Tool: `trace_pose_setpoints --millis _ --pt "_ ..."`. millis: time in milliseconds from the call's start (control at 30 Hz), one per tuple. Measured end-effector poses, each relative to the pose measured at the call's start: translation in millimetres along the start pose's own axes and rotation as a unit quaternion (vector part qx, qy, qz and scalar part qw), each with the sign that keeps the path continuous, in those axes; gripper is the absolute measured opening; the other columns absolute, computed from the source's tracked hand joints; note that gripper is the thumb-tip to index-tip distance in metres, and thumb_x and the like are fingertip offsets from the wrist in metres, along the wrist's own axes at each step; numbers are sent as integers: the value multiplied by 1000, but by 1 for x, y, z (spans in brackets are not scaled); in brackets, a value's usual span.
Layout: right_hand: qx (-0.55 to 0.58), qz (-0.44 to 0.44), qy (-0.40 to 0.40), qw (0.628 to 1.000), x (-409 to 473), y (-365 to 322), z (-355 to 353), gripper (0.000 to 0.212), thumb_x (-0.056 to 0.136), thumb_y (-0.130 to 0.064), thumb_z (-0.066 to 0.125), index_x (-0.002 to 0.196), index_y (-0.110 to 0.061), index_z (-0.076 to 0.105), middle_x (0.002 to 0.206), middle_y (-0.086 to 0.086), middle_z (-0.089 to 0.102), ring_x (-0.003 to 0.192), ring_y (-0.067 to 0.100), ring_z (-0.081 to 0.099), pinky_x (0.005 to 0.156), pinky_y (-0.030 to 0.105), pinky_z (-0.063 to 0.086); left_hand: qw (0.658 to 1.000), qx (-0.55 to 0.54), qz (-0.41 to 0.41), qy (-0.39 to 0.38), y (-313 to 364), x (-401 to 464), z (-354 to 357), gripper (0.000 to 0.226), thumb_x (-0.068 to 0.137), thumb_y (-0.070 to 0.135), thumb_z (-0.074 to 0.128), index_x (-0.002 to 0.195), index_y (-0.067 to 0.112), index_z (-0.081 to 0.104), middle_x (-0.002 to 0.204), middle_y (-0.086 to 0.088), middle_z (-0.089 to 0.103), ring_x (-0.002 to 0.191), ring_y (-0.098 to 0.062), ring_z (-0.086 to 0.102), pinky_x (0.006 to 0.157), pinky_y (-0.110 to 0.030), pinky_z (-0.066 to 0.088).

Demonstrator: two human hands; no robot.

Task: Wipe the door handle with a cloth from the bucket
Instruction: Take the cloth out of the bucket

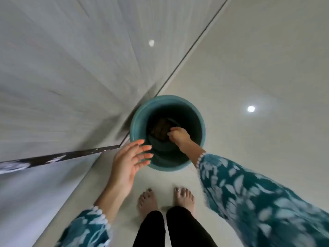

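A teal bucket stands on the pale tiled floor, close against the door on the left. At its bottom lies a dark brownish cloth. My right hand reaches down inside the bucket, and its fingertips are pinched on the right edge of the cloth. My left hand hovers at the bucket's near-left rim with the fingers spread and nothing in it. The door handle is out of view.
A grey-white door fills the left side, with a dark threshold strip running along its bottom edge. My bare feet stand just short of the bucket. Glossy floor tiles stretch to the right.
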State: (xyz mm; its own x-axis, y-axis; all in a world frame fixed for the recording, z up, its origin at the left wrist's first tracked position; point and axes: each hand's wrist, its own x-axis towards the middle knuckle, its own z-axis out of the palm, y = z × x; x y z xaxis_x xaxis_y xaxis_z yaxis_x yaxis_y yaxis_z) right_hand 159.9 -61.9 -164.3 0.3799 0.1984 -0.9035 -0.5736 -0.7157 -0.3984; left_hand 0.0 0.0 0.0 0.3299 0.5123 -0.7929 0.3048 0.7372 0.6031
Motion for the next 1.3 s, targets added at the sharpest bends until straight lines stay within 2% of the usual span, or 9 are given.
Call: trace_pose_setpoints --millis 100,300,567,767,900,1033,1133,1233,1300 --pt "-8 18 -10 1000 54 8 26 40 92 -1 50 132 2 49 128 19 55 117 33 52 104 40 41 998 14 44 -31 -10 37 -10 21 95 7 42 99 8 62 80 -7 74 65 -19 68 62 -28 54" --pt "11 67 -41 997 67 15 49 40 94 -6 49 133 3 46 138 19 48 124 33 47 99 36 41 998 41 35 -24 -22 63 -13 21 96 8 41 99 9 63 80 -8 74 66 -19 68 63 -29 54" --pt "84 -17 -82 993 -66 -15 -13 65 77 24 34 132 -7 51 93 14 60 65 16 48 44 15 37 1000 26 7 -3 24 -20 7 20 96 11 43 98 10 63 79 -6 75 63 -18 69 61 -28 54" --pt "34 -166 -198 965 -278 -76 -90 66 79 22 39 127 -19 57 136 6 52 123 24 47 104 38 43 998 -36 33 44 110 -143 32 15 95 12 47 94 16 61 92 -2 63 88 -19 59 74 -31 47" --pt "23 -254 -285 924 -424 -127 -114 57 82 20 42 123 -15 59 123 1 63 121 23 54 106 34 42 987 -138 27 78 164 -233 27 22 98 34 44 107 17 56 99 -3 59 92 -20 57 94 -38 39" --pt "-36 -294 -368 881 -529 -160 -108 47 74 9 47 113 -12 64 117 8 65 119 31 55 103 38 43 952 -305 33 -29 199 -324 -11 59 91 58 39 125 14 59 123 -17 63 114 -34 58 98 -48 45" --pt "-160 -337 -377 848 -581 -170 -81 45 80 13 49 107 -17 68 110 5 68 100 18 62 86 20 50 955 -287 65 -46 215 -393 -42 45 83 38 55 115 8 64 110 -17 70 97 -30 67 77 -43 58" --pt "-291 -417 -323 798 -628 -168 -35 41 85 10 50 113 -16 67 114 5 64 91 7 59 76 4 45 966 -205 145 61 213 -445 -84 27 85 -3 56 112 -4 60 99 -20 69 80 -26 70 67 -37 60" --pt "-324 -511 -229 763 -653 -159 -4 36 87 2 53 114 -17 67 112 2 64 80 2 59 72 1 44 953 -210 183 121 205 -474 -113 28 86 -7 54 114 -7 58 97 -19 69 83 -28 69 72 -38 60"
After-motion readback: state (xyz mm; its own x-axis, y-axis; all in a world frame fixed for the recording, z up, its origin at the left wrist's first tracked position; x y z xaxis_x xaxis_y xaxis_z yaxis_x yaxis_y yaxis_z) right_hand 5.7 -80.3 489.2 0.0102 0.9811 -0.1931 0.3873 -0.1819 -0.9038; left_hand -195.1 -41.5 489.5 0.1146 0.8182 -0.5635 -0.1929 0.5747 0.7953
